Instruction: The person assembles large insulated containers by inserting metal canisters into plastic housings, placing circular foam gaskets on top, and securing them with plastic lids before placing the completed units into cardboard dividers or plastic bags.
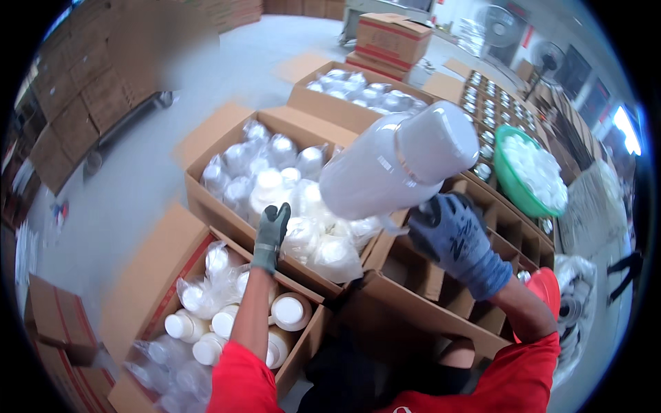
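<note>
My right hand (451, 234), in a grey-blue glove, grips a large glossy white vacuum flask (372, 168) near its lower right side. The flask is raised and tilted, its broad rounded cap end toward the upper right. A small white strip juts out beside my fingers, perhaps part of its handle. My left hand (270, 237), in a grey-green glove, is over the near edge of an open carton (227, 224) of white flasks in clear plastic bags (268, 186). Its thumb and forefinger stand apart, with nothing visible between them; the other fingers are partly hidden.
Below my right hand stands a divided carton (413, 313). At lower left another carton (155, 296) holds several white flasks (224, 320), some bagged. A green basin (509, 175) of white caps sits on a carton of silver-topped items at right. Stacked boxes (392, 41) stand behind.
</note>
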Available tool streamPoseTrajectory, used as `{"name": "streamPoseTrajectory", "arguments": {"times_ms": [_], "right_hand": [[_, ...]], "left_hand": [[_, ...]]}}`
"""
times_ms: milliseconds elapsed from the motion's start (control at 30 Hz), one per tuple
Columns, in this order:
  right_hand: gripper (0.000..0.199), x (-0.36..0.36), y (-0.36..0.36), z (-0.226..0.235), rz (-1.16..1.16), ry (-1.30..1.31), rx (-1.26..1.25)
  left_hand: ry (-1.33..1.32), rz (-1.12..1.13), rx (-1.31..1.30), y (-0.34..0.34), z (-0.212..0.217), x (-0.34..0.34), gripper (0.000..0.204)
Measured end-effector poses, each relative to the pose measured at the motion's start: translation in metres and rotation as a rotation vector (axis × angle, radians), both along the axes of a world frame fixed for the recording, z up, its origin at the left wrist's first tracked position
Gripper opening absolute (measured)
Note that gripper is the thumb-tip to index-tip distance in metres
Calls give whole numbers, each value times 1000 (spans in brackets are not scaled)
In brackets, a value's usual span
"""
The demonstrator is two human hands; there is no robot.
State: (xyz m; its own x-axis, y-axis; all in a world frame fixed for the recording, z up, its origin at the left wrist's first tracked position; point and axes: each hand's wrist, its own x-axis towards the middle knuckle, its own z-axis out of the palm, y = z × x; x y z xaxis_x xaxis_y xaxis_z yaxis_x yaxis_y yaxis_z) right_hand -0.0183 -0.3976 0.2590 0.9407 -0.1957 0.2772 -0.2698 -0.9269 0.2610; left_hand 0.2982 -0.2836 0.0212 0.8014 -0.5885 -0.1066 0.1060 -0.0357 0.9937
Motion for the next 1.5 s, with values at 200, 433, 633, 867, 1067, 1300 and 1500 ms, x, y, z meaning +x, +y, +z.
{"name": "streamPoseTrajectory", "arguments": {"times_ms": [200,433,633,867,1067,1300,1500], "right_hand": [[43,-125,76,23,132,-198,655],[58,-269,193,3,-557,-1040,2328],[83,-342,213,-2,-253,-522,611],[83,-408,138,21,-388,-620,351],[72,-443,38,-100,-772,-499,290],[94,-392,62,-110,-915,-162,38],[65,-395,38,-123,-1017,27,-13]], "left_hand": [[783,-430,-646,43,92,-162,56],[280,-444,-506,92,120,-257,41],[-344,-717,-95,66,154,-304,35],[-559,-796,-314,57,127,-275,21],[-1102,-1513,-408,93,193,-386,33],[-291,-1286,-252,130,135,-380,37],[-447,-1104,-267,135,121,-382,40]]}}
